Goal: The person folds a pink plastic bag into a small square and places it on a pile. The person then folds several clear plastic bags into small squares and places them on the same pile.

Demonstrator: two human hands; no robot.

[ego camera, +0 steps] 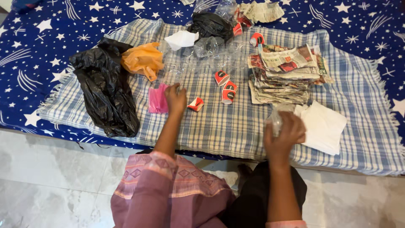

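My left hand (175, 98) rests on the checked cloth (223, 126), its fingers on the edge of a pink plastic bag (157, 100). A crushed red and white paper cup (195, 104) lies just right of that hand. My right hand (286, 131) is closed around a crumpled clear plastic piece (275, 119), held above the cloth beside a white folded paper (324, 126). Two more red paper cups (225, 85) lie in the middle of the cloth.
A stack of folded newspapers (287, 74) sits at the right. A large black plastic bag (105, 90) lies at the left beside an orange bag (143, 60). Clear plastic cups (206, 46), another black bag (211, 24) and white paper (181, 39) lie farther back on the blue star-patterned sheet (38, 50).
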